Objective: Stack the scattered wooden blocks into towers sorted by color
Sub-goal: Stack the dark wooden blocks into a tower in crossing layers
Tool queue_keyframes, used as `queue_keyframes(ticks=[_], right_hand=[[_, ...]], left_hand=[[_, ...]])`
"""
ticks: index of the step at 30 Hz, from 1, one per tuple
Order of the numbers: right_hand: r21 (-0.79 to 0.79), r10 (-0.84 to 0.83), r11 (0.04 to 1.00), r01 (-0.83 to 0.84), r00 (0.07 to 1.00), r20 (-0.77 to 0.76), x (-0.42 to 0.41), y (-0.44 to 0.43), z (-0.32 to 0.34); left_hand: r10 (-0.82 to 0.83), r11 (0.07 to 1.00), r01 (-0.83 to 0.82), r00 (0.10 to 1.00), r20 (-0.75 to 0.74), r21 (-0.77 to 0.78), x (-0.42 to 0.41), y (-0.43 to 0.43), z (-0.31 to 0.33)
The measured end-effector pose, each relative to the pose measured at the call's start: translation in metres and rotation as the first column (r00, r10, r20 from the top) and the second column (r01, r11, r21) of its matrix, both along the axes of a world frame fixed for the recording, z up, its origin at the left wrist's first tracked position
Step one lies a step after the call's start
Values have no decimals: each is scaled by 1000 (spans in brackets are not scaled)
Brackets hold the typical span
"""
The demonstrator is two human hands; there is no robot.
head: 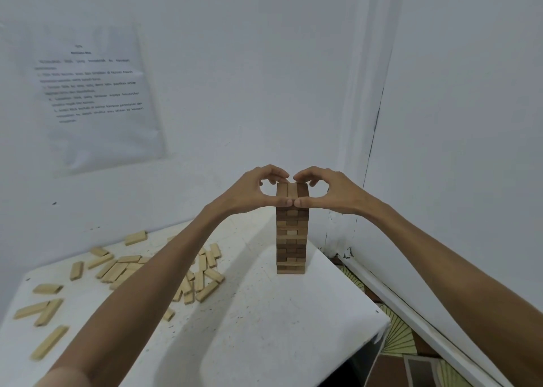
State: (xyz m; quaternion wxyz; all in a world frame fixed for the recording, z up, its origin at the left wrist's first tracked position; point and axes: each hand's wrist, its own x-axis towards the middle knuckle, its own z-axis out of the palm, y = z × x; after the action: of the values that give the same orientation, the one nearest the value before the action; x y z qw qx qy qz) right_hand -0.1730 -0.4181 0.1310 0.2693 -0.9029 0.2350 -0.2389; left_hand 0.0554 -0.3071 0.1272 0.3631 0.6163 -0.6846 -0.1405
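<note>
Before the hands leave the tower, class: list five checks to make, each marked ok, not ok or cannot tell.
1. Tower stands upright on the table: ok.
2. Top layer sits square with the layers below: ok.
3. Left hand and right hand both grip the top layer: ok.
4. Tower is one colour throughout: cannot tell; the shades vary.
5. Light blocks are stacked: not ok; they lie scattered left of the tower.
</note>
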Motion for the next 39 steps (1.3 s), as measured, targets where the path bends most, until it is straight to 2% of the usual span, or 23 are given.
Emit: queue_keyframes(ticks=[8,19,39], right_hand=[[18,15,1000,-15,1000,8,2,1,-1],[64,13,998,-9,998,-64,1,-6,-4],[134,27,991,-14,995,-100,3,-14,-6]], left_hand=[[-4,1000,4,1000,-18,20,-1,-1,-2],[-12,993,14,1000,-14,119,5,-1,-8],[27,994,-24,999,-31,108,5,-5,-15]])
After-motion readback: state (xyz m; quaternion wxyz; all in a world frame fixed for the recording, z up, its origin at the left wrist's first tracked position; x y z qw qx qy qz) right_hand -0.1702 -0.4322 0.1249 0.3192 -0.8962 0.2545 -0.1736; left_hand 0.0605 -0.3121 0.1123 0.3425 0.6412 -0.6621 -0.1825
